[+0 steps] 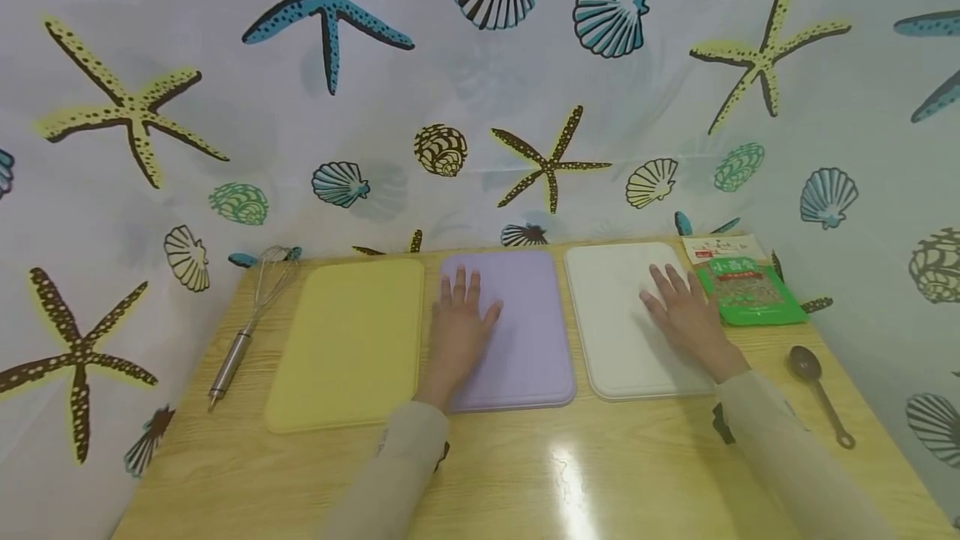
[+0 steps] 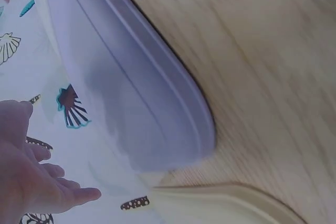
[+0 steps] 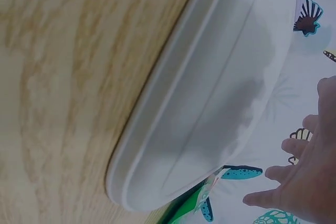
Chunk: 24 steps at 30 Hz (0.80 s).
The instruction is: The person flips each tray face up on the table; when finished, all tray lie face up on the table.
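My left hand is over the left side of a purple rectangular plastic board, fingers spread and holding nothing. In the left wrist view a gap shows between that hand and the board, which carries a soft shadow. Over the right part of a white board of the same shape is my right hand, also spread and with nothing in it. The right wrist view shows this hand apart from the white board. A yellow board lies left of the purple one.
A wire whisk lies at the table's left edge. Behind the right hand is a green and white packet with printed writing. A dark spoon lies at the right edge. Cloth printed with starfish and shells surrounds the wooden table.
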Tool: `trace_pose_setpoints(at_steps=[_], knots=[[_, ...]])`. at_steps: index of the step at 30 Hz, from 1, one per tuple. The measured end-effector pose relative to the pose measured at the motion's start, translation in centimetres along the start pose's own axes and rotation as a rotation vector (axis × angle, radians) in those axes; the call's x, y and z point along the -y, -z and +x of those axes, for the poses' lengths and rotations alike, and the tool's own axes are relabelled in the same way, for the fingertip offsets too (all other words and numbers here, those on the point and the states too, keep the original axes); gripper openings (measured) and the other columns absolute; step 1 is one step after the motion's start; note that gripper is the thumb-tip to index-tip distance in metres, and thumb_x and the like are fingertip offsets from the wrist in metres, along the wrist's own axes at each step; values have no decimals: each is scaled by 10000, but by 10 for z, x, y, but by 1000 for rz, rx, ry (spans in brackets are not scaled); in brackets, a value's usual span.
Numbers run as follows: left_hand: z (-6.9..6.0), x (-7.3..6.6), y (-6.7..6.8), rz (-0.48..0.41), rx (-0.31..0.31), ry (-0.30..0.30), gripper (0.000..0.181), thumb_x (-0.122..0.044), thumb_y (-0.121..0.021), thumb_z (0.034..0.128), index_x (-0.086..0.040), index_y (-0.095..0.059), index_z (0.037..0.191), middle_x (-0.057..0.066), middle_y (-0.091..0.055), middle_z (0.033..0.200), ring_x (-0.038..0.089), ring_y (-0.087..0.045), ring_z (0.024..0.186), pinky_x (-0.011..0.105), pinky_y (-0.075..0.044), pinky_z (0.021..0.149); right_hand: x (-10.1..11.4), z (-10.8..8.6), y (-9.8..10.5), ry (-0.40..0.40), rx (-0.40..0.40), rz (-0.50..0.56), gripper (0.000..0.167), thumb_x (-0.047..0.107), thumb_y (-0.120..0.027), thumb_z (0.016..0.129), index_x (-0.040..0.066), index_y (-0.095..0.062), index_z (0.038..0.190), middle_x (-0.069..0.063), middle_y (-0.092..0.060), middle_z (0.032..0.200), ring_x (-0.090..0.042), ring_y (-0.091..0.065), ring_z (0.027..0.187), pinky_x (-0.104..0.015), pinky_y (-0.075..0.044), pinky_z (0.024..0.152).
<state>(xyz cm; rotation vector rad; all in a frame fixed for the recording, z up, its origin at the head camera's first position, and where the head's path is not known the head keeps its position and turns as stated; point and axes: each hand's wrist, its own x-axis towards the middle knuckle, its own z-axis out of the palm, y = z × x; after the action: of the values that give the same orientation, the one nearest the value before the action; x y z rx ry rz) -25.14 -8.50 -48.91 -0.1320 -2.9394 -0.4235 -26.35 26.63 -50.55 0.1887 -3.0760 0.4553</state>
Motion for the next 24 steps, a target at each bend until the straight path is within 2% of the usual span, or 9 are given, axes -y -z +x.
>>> trace_pose_setpoints(at_steps=[4, 10, 14, 19, 24], knots=[[-1, -16, -4, -17, -3, -27, 683, -485, -473, 980, -66, -327, 1498, 181, -249, 1557, 413, -222, 1416, 605, -343, 1060, -3, 0, -1, 0, -1, -11, 644, 502, -243, 1030, 104, -210, 1536, -229, -179, 1564, -527, -100, 1396, -779, -131, 1022], [-5, -40, -15, -9, 51, -59, 688, -494, -464, 979, -80, -310, 1508, 206, -221, 1560, 401, -222, 1420, 582, -355, 1064, -11, -3, -2, -23, 36, 26, 668, 527, -217, 1024, 109, -176, 1543, -238, -145, 1569, -536, -69, 1395, -778, -99, 1026], [-7, -58, -19, -70, 67, -82, 687, -467, -493, 976, -80, -302, 1510, 211, -219, 1559, 399, -219, 1421, 574, -343, 1076, -18, -5, -4, -22, 34, 40, 671, 526, -215, 1025, 100, -172, 1542, -251, -148, 1563, -540, -69, 1392, -776, -110, 1024], [-10, -80, -24, -149, 88, -138, 688, -425, -512, 978, -46, -287, 1507, 242, -204, 1553, 427, -208, 1415, 577, -334, 1077, -23, -8, -6, -33, 27, 59, 650, 498, -222, 1033, 90, -187, 1537, -259, -152, 1558, -552, -110, 1377, -774, -130, 1021], [-11, -100, -38, -135, 146, -213, 712, -430, -490, 982, -22, -245, 1512, 261, -173, 1554, 451, -196, 1410, 530, -298, 1110, -26, -11, -7, -34, 21, 60, 636, 482, -218, 1038, 85, -194, 1534, -266, -156, 1553, -557, -156, 1359, -767, -156, 1021]])
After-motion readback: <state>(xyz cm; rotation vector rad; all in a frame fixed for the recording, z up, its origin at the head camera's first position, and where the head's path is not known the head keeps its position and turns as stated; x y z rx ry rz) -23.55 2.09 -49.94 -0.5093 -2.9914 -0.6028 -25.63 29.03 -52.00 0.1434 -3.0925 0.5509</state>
